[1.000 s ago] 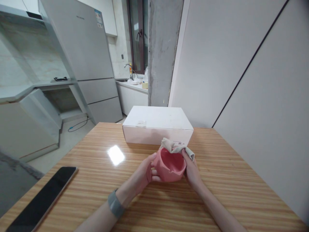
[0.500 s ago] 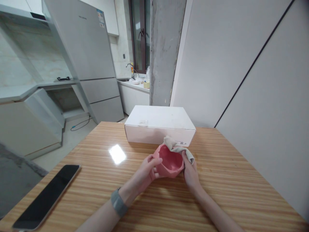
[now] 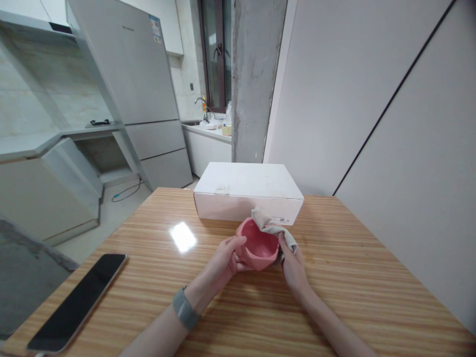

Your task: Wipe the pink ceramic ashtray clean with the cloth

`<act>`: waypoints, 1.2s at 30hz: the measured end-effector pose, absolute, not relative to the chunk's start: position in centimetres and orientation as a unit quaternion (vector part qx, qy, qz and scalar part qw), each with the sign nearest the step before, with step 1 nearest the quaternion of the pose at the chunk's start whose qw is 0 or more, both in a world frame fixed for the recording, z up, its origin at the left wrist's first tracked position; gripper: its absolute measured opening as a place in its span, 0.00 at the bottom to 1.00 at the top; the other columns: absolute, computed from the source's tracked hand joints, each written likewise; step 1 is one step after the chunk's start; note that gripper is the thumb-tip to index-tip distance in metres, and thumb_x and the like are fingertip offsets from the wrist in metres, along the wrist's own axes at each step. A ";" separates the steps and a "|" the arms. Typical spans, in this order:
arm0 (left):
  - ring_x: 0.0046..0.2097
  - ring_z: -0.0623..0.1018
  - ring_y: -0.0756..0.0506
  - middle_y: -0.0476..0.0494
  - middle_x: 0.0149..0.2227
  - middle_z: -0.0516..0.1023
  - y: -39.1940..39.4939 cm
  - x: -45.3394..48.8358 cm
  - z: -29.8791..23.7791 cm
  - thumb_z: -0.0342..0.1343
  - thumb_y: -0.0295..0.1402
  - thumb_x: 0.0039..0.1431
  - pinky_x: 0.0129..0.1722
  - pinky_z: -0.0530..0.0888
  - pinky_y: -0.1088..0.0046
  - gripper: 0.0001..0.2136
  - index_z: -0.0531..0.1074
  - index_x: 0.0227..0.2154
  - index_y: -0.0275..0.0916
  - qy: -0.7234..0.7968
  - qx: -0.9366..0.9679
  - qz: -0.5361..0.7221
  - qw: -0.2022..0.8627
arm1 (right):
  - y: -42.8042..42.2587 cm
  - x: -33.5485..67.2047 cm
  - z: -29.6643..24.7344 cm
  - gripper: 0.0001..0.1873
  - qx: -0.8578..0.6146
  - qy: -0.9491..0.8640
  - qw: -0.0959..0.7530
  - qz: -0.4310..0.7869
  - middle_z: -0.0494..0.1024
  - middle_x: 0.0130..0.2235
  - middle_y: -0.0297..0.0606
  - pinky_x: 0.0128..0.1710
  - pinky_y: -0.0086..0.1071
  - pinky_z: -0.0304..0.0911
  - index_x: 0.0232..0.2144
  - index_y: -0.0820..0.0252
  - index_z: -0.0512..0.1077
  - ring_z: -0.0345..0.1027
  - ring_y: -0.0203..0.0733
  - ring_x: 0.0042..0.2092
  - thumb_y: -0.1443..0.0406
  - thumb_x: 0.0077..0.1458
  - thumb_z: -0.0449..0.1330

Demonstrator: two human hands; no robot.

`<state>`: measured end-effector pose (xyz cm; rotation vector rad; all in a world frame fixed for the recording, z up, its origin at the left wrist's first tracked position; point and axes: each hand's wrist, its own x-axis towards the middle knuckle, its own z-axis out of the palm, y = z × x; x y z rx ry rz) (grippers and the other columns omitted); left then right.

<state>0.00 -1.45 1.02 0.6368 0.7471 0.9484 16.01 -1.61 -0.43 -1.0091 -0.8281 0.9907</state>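
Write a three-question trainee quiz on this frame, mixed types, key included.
1. Multiple choice: what does the right grip hold at the rim of the pink bowl? a) a sponge b) a pale cloth c) a spoon
2. True or false: the white box stands on the table beyond the pink bowl, as the wearer sees it.
3. Fill in: the gray wristband is on the wearer's ____ wrist.

Key: 1 b; 2 true; 3 left.

Striped brown wood-grain worktop (image 3: 372, 287): glossy
White oblong cardboard box (image 3: 246, 184): resting toward back
Flat black-screened phone (image 3: 78, 302): lying near left edge
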 end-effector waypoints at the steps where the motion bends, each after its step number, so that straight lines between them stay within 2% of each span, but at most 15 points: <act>1: 0.35 0.80 0.43 0.39 0.35 0.81 -1.6 0.2 1.1 0.63 0.36 0.49 0.36 0.78 0.62 0.14 0.73 0.37 0.35 0.325 0.290 0.447 0.782 | -1.6 16.0 -0.4 0.21 -0.452 -0.372 0.685 0.434 0.83 0.39 0.37 0.53 0.40 0.62 0.37 0.54 0.79 0.71 0.51 0.49 0.48 0.46 0.66; 4: 0.38 0.79 0.44 0.40 0.39 0.80 -1.9 0.2 1.4 0.61 0.40 0.53 0.39 0.77 0.65 0.16 0.73 0.42 0.36 0.298 0.282 0.412 0.814 | -1.8 16.5 -0.1 0.22 -0.467 -0.372 0.679 0.429 0.83 0.38 0.38 0.52 0.41 0.62 0.35 0.55 0.79 0.71 0.53 0.49 0.46 0.44 0.66; 7: 0.31 0.79 0.46 0.42 0.34 0.80 -1.8 -0.2 1.5 0.55 0.49 0.56 0.30 0.76 0.71 0.21 0.75 0.41 0.35 0.331 0.300 0.331 0.831 | -2.1 17.1 0.4 0.24 -0.476 -0.370 0.652 0.460 0.83 0.35 0.40 0.46 0.42 0.66 0.32 0.56 0.80 0.74 0.54 0.43 0.45 0.40 0.67; 10: 0.31 0.78 0.47 0.43 0.34 0.81 -1.5 -0.6 1.4 0.60 0.45 0.53 0.26 0.74 0.76 0.18 0.75 0.41 0.37 0.352 0.316 0.320 0.821 | -2.3 17.1 0.7 0.24 -0.480 -0.380 0.620 0.491 0.83 0.34 0.41 0.42 0.42 0.68 0.32 0.57 0.80 0.75 0.54 0.39 0.46 0.40 0.68; 16: 0.33 0.79 0.46 0.41 0.36 0.82 -1.4 -0.3 1.2 0.60 0.41 0.54 0.29 0.75 0.74 0.16 0.76 0.42 0.35 0.357 0.304 0.407 0.784 | -2.3 16.1 0.1 0.20 -0.432 -0.451 0.648 0.437 0.82 0.42 0.37 0.55 0.40 0.60 0.38 0.54 0.79 0.70 0.51 0.51 0.48 0.50 0.64; 18: 0.35 0.79 0.45 0.38 0.38 0.81 -1.6 -0.1 1.4 0.61 0.39 0.55 0.32 0.76 0.73 0.17 0.75 0.43 0.33 0.326 0.313 0.431 0.781 | -2.2 15.9 -0.2 0.21 -0.429 -0.448 0.666 0.414 0.81 0.44 0.38 0.57 0.40 0.58 0.41 0.55 0.78 0.68 0.51 0.53 0.49 0.51 0.63; 21: 0.37 0.79 0.46 0.38 0.40 0.81 -1.7 0.0 1.7 0.61 0.40 0.54 0.35 0.76 0.72 0.18 0.75 0.44 0.34 0.292 0.305 0.427 0.800 | -2.2 16.0 -0.3 0.20 -0.440 -0.416 0.680 0.413 0.82 0.43 0.38 0.56 0.40 0.58 0.38 0.55 0.79 0.69 0.51 0.52 0.48 0.49 0.64; 25: 0.28 0.77 0.48 0.43 0.30 0.79 -1.3 -0.7 1.5 0.55 0.51 0.54 0.28 0.75 0.73 0.22 0.75 0.36 0.35 0.327 0.281 0.336 0.837 | -2.0 16.8 0.2 0.20 -0.455 -0.384 0.665 0.450 0.83 0.36 0.38 0.50 0.41 0.64 0.33 0.55 0.80 0.73 0.53 0.45 0.47 0.46 0.65; 30: 0.23 0.72 0.51 0.48 0.24 0.76 -1.0 -1.2 0.7 0.60 0.45 0.52 0.24 0.73 0.75 0.15 0.75 0.33 0.35 0.367 0.310 0.334 0.811 | -1.8 17.0 0.4 0.22 -0.465 -0.369 0.646 0.480 0.83 0.37 0.40 0.45 0.42 0.67 0.33 0.57 0.80 0.74 0.54 0.43 0.46 0.43 0.67; 33: 0.22 0.72 0.50 0.49 0.23 0.76 -1.1 -0.8 0.5 0.60 0.44 0.51 0.23 0.73 0.74 0.15 0.74 0.31 0.35 0.380 0.295 0.367 0.796 | -1.8 16.5 0.0 0.23 -0.471 -0.361 0.657 0.465 0.83 0.37 0.39 0.48 0.42 0.66 0.35 0.56 0.79 0.74 0.53 0.45 0.46 0.43 0.67; 36: 0.26 0.75 0.48 0.47 0.25 0.78 -1.4 -0.2 0.7 0.62 0.41 0.51 0.28 0.76 0.71 0.13 0.74 0.31 0.35 0.353 0.291 0.427 0.780 | -1.9 15.9 -0.2 0.23 -0.466 -0.363 0.674 0.444 0.83 0.40 0.38 0.53 0.41 0.62 0.36 0.55 0.79 0.72 0.52 0.48 0.46 0.43 0.67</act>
